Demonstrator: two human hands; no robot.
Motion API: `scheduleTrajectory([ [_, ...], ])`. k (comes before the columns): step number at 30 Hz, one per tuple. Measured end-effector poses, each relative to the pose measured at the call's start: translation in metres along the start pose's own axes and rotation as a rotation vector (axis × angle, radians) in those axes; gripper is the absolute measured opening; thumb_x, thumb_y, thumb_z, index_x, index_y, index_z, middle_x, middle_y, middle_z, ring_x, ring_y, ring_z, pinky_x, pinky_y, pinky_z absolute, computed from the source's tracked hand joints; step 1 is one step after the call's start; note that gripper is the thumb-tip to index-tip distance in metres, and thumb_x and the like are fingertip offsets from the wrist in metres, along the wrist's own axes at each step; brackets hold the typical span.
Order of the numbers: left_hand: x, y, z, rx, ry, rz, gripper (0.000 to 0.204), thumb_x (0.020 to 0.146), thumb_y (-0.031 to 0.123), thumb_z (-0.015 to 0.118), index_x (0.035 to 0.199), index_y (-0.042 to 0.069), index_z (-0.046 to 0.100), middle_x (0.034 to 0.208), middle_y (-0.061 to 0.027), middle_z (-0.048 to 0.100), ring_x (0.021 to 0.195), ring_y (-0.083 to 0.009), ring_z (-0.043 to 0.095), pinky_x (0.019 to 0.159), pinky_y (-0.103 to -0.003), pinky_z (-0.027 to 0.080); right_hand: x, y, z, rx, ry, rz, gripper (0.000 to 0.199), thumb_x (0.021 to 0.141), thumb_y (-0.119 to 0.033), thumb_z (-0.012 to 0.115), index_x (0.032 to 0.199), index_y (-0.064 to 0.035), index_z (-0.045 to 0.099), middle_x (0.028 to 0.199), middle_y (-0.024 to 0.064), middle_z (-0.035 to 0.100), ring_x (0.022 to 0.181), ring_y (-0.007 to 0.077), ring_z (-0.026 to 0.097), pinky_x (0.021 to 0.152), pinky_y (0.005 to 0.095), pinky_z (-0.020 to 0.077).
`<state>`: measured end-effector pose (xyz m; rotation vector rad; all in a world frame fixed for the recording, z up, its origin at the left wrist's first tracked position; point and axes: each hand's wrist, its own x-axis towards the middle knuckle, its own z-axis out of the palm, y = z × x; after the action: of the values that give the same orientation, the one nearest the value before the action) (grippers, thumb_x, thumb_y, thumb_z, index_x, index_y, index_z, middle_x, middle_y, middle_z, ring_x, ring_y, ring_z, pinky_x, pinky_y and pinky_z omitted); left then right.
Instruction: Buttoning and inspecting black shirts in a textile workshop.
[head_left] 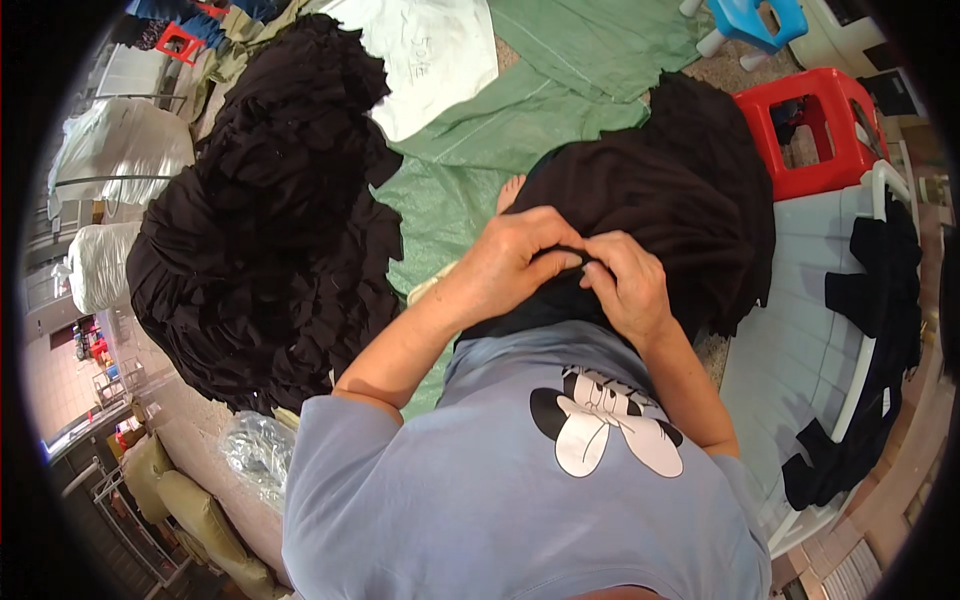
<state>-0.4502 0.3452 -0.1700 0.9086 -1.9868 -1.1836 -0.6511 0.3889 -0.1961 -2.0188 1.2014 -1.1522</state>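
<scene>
The left hand and the right hand meet in front of the waist, thumbs and fingers closed in pinches on a small fold of black cloth. The fingertips stand nearly together, seemingly so that a short stretch of edge can be controlled from both sides. Exactly how the fold lies between them is hidden by the fingers.

The cloth is just above the lap, likely because the lap gives it support close to the body. A broad dark spread lies beyond the hands (where clothing ends and loose fabric begins, one cannot tell). A bare foot shows beside it.

To the left rises a large pile of black pieces, and more dark fabric gathers on the right; both seem placed within reach of a seated worker. Under them runs a green sheet, perhaps there to shield the fabric from the floor, with a white sack at its far side.

Farther right stand a red stool and a pale tub, with black garments draped along its rim, perhaps to hold them apart from the piles.
</scene>
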Motion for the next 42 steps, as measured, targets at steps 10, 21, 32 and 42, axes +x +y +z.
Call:
scheduleTrajectory([
  [10,-0.011,-0.063,0.010,-0.939,-0.139,-0.666,0.017,0.089,0.007,0.071,0.105,0.004,0.070,0.098,-0.0003,0.068,0.091,-0.0088,0.062,0.080,-0.022,0.047,0.003,-0.002,0.002,-0.404,0.063,-0.359,0.019,0.079,-0.009,0.068,0.098,-0.0078,0.069,0.096,0.0038,0.063,0.077,0.0177,0.062,0.068,0.0301,0.0491],
  [21,-0.004,-0.059,0.017,-0.640,0.002,-0.450,0.012,0.095,0.006,0.066,0.104,0.000,0.070,0.096,-0.0008,0.069,0.088,-0.0078,0.062,0.081,-0.022,0.048,0.007,-0.001,0.011,-0.333,0.225,-0.314,0.018,0.077,-0.003,0.074,0.094,-0.0029,0.067,0.099,0.0067,0.063,0.083,0.0217,0.064,0.070,0.0336,0.0507],
  [32,-0.004,-0.051,0.017,-0.762,0.099,-0.434,0.012,0.092,0.014,0.068,0.096,0.004,0.075,0.089,0.0024,0.072,0.086,-0.0067,0.063,0.124,-0.043,0.005,0.011,0.000,0.014,-0.311,0.254,-0.302,0.018,0.079,-0.003,0.074,0.095,-0.0022,0.066,0.099,0.0087,0.062,0.077,0.0233,0.065,0.067,0.0321,0.0526],
  [42,-0.012,-0.056,0.024,-0.588,0.150,-0.342,0.010,0.093,0.013,0.068,0.095,0.004,0.072,0.089,0.0015,0.071,0.089,-0.0084,0.063,0.123,-0.044,0.009,0.011,0.000,0.015,-0.264,0.180,-0.307,0.014,0.081,-0.003,0.072,0.093,-0.0014,0.066,0.099,0.0095,0.062,0.077,0.0249,0.064,0.068,0.0337,0.0525],
])
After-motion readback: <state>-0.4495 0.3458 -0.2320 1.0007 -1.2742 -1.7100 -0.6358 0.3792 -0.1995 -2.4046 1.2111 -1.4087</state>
